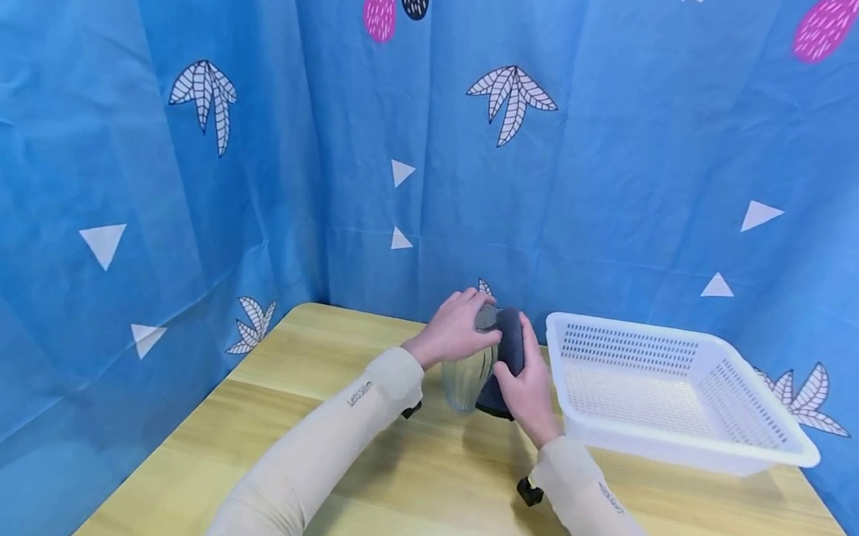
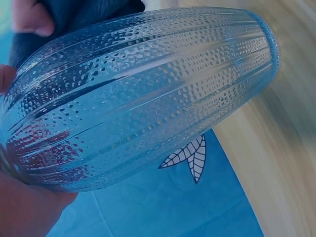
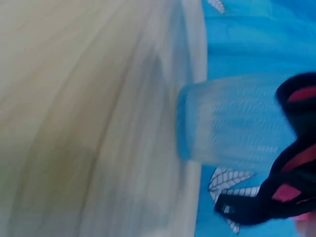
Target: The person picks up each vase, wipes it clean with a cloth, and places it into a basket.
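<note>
A clear ribbed glass vase [image 1: 461,383] with a dimpled surface stands on the wooden table, its bottom at the tabletop in the right wrist view. My left hand [image 1: 455,330] grips it around the top from above. In my right hand [image 1: 528,386] is a dark grey-blue fabric piece [image 1: 510,345], held upright against the vase's right side. Black edging and red patches show on this fabric piece [image 3: 261,202] in the right wrist view; I cannot tell its exact kind. Part of the vase's upper side is hidden behind my left hand and the fabric.
A white plastic basket [image 1: 653,443] with slotted walls stands just right of my right hand. The wooden table [image 1: 388,501] ends at a blue patterned curtain [image 1: 434,187] behind and to the left.
</note>
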`<action>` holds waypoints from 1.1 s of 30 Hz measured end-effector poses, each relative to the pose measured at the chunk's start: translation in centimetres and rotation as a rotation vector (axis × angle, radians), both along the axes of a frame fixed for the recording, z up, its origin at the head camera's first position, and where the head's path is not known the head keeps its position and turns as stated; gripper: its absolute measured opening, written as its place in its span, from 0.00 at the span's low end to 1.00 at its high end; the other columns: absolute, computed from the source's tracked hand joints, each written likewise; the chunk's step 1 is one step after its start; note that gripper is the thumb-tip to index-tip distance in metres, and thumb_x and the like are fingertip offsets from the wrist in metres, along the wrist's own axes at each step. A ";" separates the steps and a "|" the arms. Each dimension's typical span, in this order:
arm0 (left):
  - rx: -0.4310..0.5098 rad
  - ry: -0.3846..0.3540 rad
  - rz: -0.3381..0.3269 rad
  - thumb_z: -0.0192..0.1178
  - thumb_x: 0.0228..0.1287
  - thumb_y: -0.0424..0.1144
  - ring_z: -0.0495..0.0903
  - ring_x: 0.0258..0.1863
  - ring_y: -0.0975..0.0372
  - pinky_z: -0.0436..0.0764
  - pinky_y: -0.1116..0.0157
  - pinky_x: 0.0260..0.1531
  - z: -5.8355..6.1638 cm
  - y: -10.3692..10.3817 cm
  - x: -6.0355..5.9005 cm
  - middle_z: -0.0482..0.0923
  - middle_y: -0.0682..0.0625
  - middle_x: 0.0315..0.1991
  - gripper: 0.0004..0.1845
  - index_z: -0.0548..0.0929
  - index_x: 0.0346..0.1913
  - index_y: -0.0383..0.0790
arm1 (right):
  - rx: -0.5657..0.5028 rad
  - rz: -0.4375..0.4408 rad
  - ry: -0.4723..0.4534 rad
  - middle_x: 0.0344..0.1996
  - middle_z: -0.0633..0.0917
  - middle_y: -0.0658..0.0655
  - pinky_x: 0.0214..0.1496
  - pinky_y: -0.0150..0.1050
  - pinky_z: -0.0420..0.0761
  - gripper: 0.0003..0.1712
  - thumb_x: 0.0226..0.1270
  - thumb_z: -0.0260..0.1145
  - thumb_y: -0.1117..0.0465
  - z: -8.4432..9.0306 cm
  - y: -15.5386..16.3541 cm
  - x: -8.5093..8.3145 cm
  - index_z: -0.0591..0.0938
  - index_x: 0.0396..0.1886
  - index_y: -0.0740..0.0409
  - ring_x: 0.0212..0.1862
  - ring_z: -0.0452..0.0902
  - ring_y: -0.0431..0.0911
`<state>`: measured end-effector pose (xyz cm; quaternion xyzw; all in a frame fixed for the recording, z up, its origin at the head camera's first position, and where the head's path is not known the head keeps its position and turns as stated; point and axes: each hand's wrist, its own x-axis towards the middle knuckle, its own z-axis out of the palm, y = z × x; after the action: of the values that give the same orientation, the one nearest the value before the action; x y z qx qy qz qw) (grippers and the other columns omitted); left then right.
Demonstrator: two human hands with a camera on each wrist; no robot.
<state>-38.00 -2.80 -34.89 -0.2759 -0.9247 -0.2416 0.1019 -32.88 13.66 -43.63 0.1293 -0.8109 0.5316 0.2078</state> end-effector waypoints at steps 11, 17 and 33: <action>-0.013 0.015 -0.009 0.59 0.66 0.57 0.70 0.61 0.56 0.71 0.56 0.64 0.8 0.1 -0.3 0.72 0.52 0.63 0.31 0.73 0.68 0.48 | 0.158 0.001 -0.096 0.82 0.46 0.57 0.66 0.58 0.69 0.55 0.67 0.57 0.67 1.3 -0.3 -0.4 0.35 0.82 0.38 0.78 0.53 0.59; -0.002 0.000 -0.021 0.58 0.66 0.57 0.69 0.63 0.56 0.70 0.55 0.65 0.4 -0.2 -0.2 0.71 0.51 0.64 0.31 0.73 0.68 0.48 | 0.153 0.058 -0.278 0.80 0.50 0.65 0.76 0.59 0.59 0.55 0.65 0.57 0.70 0.2 -0.6 -0.1 0.36 0.83 0.49 0.78 0.52 0.61; -0.170 0.075 0.019 0.56 0.67 0.63 0.67 0.57 0.57 0.71 0.55 0.58 1.3 -0.4 0.5 0.73 0.56 0.69 0.34 0.72 0.71 0.53 | 0.139 0.014 -0.475 0.76 0.61 0.70 0.60 0.50 0.72 0.50 0.67 0.56 0.61 2.0 -0.4 0.9 0.41 0.83 0.56 0.61 0.72 0.59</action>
<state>-37.53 -3.18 -33.64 -0.2834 -0.9401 -0.1509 0.1149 -31.97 13.26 -41.62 0.0203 -0.8708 0.4913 -0.0019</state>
